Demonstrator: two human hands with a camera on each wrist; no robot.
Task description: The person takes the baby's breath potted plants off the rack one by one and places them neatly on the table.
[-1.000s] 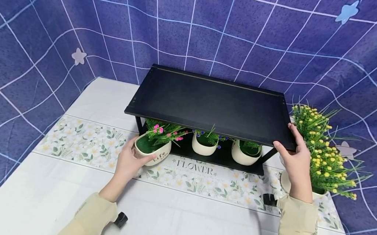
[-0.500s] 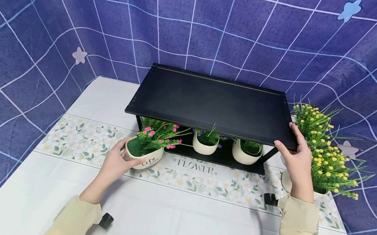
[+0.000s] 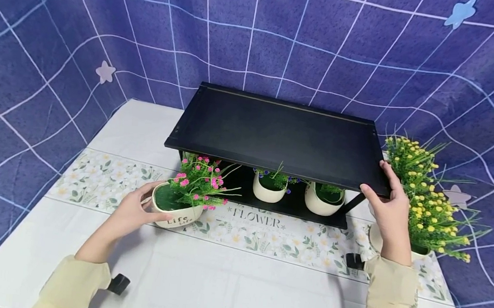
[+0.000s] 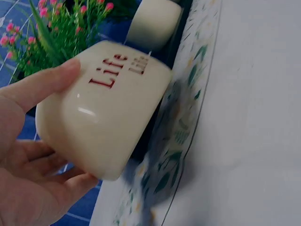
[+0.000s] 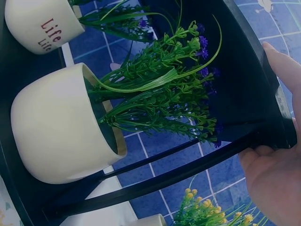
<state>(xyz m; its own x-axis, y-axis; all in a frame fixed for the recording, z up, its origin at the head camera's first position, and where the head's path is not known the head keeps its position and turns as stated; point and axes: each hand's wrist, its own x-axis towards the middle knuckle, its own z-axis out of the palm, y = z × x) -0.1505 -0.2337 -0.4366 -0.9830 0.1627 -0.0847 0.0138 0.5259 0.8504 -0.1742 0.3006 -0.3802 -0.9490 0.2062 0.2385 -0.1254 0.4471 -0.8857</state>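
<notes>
My left hand point(image 3: 129, 212) holds a cream flowerpot point(image 3: 181, 215) with pink flowers, in front of the black shelf's left end. In the left wrist view the thumb lies on the side of the pot point(image 4: 108, 113), near the red "Life" lettering, with fingers underneath. My right hand point(image 3: 390, 213) grips the front right corner of the black shelf's top board point(image 3: 283, 135). On the lower board stand a cream pot point(image 3: 269, 189) with blue-purple flowers and another cream pot point(image 3: 323, 201), whose plant is partly hidden by the top board.
A taller plant with yellow flowers point(image 3: 430, 202) stands in a pot right of the shelf, beside my right forearm. A floral runner point(image 3: 257, 242) lettered "FLOWER" crosses the white table point(image 3: 219, 287). A blue gridded curtain point(image 3: 282, 40) hangs close behind the shelf.
My left hand has moved left and toward me with the pink-flower pot, bringing it out from under the top board. The right hand stays on the shelf corner.
</notes>
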